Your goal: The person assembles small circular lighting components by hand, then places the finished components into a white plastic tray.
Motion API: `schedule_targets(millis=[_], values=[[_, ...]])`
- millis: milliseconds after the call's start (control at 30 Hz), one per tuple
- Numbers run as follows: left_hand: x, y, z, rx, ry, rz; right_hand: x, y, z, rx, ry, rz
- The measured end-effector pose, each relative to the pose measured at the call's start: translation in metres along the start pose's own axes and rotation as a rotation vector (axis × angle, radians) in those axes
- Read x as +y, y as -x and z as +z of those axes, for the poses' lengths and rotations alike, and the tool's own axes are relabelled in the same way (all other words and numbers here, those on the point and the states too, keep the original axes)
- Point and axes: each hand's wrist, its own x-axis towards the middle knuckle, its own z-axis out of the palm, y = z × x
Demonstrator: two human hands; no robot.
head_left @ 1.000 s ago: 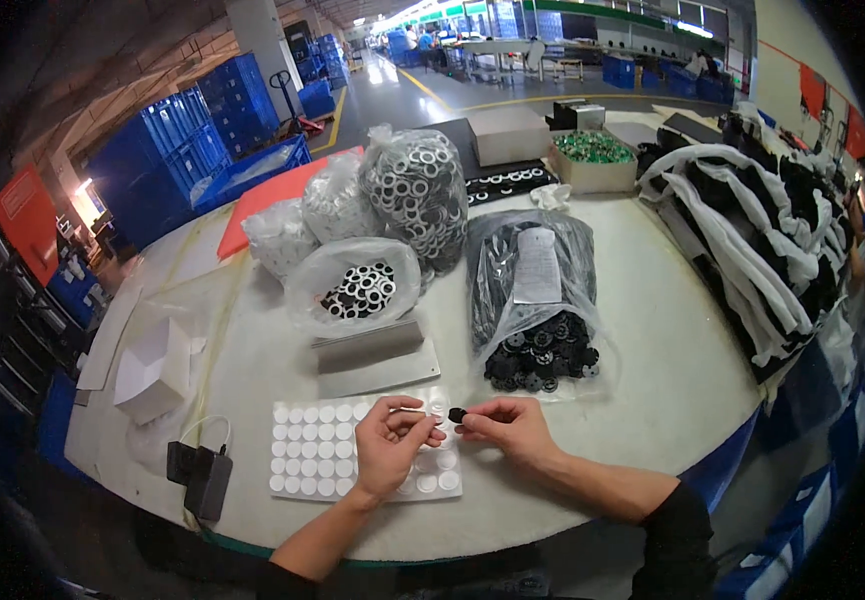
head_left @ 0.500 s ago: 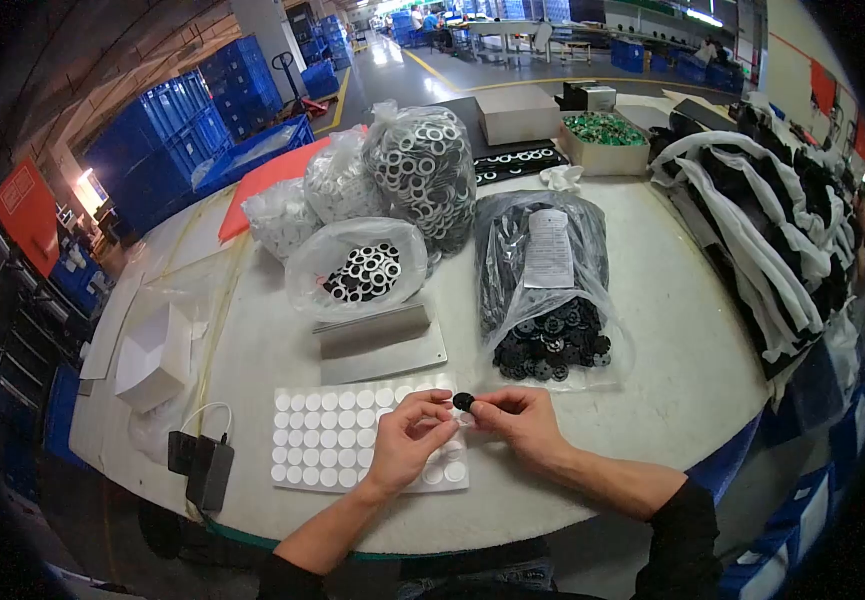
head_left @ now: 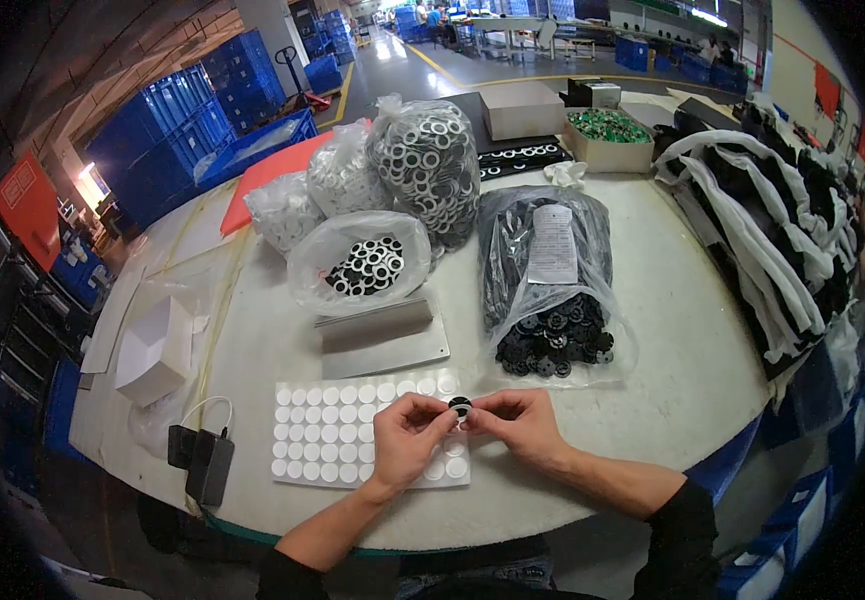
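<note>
My left hand (head_left: 408, 436) and my right hand (head_left: 525, 424) meet over the right part of a sheet of round white stickers (head_left: 317, 434). Between both sets of fingertips is a small black disc (head_left: 459, 402), pinched from either side. A pale, curved edge shows at its lower part; whether it is a sticker is too small to tell. Beyond my right hand lies an open clear bag of black discs (head_left: 554, 345), with a printed paper on it. Behind the sheet stands a bent metal plate (head_left: 377, 328).
An open bag of black-and-white rings (head_left: 369, 267) sits behind the metal plate, with several fuller bags (head_left: 422, 165) at its back. A white box (head_left: 155, 350) and a black power adapter (head_left: 210, 468) are at left. Black and white fabric (head_left: 752, 235) is piled at right.
My left fingers have closed in on the black disc, which my right hand was holding alone. The disc has tilted, and a pale edge now shows on it.
</note>
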Motion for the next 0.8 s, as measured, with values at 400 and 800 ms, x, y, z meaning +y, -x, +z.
schedule_targets(millis=[400, 800], values=[[0.001, 0.003, -0.003, -0.031, 0.052, -0.051, 0.002, 0.002, -0.001, -0.017, 0.164, -0.085], [0.0, 0.001, -0.007, -0.187, -0.051, -0.027, -0.004, 0.001, -0.007, -0.126, 0.258, 0.024]])
